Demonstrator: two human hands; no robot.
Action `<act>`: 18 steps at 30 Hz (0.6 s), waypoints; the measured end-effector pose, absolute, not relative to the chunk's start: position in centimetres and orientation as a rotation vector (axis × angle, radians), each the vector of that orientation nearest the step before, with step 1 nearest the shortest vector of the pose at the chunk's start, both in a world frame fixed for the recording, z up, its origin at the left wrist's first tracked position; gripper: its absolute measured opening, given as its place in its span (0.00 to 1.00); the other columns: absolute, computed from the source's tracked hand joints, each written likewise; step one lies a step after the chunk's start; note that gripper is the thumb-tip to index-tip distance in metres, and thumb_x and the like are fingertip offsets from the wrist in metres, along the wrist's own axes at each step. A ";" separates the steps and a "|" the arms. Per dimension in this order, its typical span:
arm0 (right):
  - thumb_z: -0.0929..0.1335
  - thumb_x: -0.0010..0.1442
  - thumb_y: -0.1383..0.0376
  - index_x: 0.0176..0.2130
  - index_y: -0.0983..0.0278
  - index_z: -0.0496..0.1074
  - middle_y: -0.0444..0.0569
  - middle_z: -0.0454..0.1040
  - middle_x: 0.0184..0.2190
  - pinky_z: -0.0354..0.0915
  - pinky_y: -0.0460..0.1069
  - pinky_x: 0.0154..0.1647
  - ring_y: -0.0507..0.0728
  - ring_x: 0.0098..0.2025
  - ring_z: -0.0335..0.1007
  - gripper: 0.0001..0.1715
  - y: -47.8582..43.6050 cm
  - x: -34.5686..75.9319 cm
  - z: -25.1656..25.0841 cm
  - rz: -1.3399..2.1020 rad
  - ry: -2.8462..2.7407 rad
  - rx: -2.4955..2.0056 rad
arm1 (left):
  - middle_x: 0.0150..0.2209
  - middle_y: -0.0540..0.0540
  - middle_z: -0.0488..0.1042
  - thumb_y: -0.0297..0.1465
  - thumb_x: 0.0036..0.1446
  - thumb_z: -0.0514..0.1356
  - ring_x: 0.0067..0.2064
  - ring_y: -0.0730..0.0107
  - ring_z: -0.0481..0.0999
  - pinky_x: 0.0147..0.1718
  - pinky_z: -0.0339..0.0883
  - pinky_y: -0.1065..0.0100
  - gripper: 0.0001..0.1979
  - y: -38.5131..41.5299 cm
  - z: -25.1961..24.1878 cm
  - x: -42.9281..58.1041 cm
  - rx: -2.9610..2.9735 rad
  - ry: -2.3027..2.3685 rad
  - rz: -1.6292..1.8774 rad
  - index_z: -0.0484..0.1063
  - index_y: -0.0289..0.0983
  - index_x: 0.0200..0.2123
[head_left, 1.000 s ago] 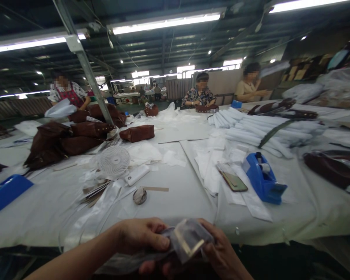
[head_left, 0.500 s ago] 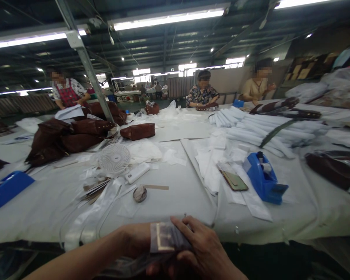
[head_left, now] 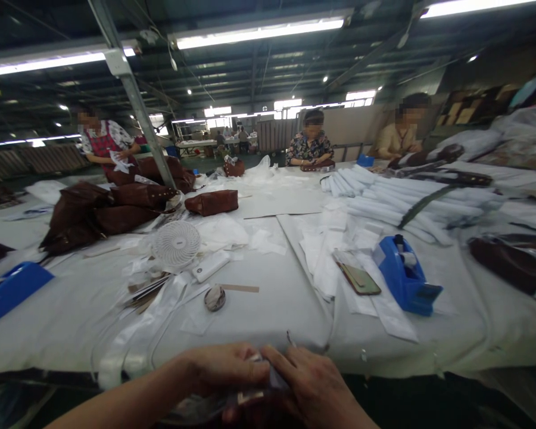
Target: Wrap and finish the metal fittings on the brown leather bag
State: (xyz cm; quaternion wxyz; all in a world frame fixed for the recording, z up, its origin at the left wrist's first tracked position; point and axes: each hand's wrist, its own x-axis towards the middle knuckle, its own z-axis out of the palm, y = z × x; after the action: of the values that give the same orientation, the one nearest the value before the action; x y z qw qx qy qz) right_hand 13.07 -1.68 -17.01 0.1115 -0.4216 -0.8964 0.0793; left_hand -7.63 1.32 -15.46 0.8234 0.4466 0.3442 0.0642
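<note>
Bare left hand (head_left: 221, 370) shifted onto translucent plastic film (head_left: 276, 383), pinched between it and the bare right hand (head_left: 315, 381); long axis was hidden.

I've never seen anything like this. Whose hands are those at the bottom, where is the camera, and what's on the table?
No machine here: these are a person's bare hands, filmed by a camera worn on that person's head, looking forward and down. The left hand and right hand hold some clear plastic; what it wraps is mostly hidden. On the white-covered table lie a white fan, a smartphone, a blue tape dispenser and a brown leather bag. A person in a floral top is across the table.
</note>
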 end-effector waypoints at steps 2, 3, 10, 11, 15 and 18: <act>0.73 0.54 0.55 0.56 0.55 0.63 0.48 0.75 0.35 0.61 0.51 0.30 0.63 0.34 0.73 0.33 -1.7 13.1 -17.1 0.331 -2.600 -1.260 | 0.21 0.51 0.70 0.48 0.46 0.65 0.14 0.82 0.56 0.14 0.47 0.74 0.22 1.4 -15.7 -7.8 0.993 0.728 0.132 0.76 0.33 0.31; 0.73 0.54 0.55 0.56 0.55 0.64 0.48 0.75 0.36 0.62 0.51 0.32 0.63 0.36 0.73 0.32 -1.6 13.2 -17.1 0.413 -2.564 -1.260 | 0.21 0.51 0.70 0.48 0.46 0.66 0.14 0.82 0.56 0.14 0.47 0.75 0.22 1.4 -15.9 -7.9 0.997 0.728 0.142 0.76 0.33 0.31; 0.77 0.45 0.62 0.45 0.61 0.71 0.44 0.76 0.39 0.63 0.48 0.38 0.58 0.39 0.72 0.27 -1.0 13.8 -16.2 1.050 -2.113 -1.189 | 0.21 0.47 0.73 0.50 0.39 0.68 0.17 0.77 0.66 0.13 0.55 0.77 0.26 1.1 -16.1 -7.4 0.939 0.767 0.317 0.76 0.30 0.29; 0.76 0.45 0.64 0.43 0.60 0.71 0.42 0.76 0.36 0.62 0.47 0.36 0.57 0.36 0.71 0.23 -1.0 13.9 -15.9 1.107 -2.076 -1.195 | 0.21 0.47 0.73 0.50 0.39 0.68 0.17 0.77 0.67 0.13 0.55 0.77 0.26 1.1 -16.1 -7.2 0.923 0.759 0.325 0.76 0.30 0.29; 0.77 0.44 0.63 0.37 0.61 0.72 0.40 0.75 0.32 0.58 0.46 0.32 0.54 0.33 0.68 0.19 -1.1 14.1 -15.4 1.161 -2.035 -1.225 | 0.21 0.48 0.73 0.49 0.40 0.68 0.13 0.78 0.63 0.10 0.50 0.75 0.26 1.3 -15.9 -6.9 0.871 0.702 0.233 0.76 0.30 0.30; 0.78 0.41 0.59 0.36 0.62 0.72 0.41 0.74 0.31 0.56 0.46 0.30 0.55 0.31 0.67 0.22 -1.2 14.2 -15.5 1.111 -2.072 -1.254 | 0.23 0.50 0.74 0.46 0.38 0.71 0.17 0.78 0.65 0.15 0.56 0.75 0.25 1.5 -15.0 -7.0 0.860 0.684 0.178 0.76 0.32 0.33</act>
State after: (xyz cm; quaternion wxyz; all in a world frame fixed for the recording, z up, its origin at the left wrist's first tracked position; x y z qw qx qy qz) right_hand 14.18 -1.21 -15.47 0.2363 -0.4574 -0.7555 0.4052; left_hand -6.96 1.48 -14.95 0.8491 0.4080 0.3248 0.0845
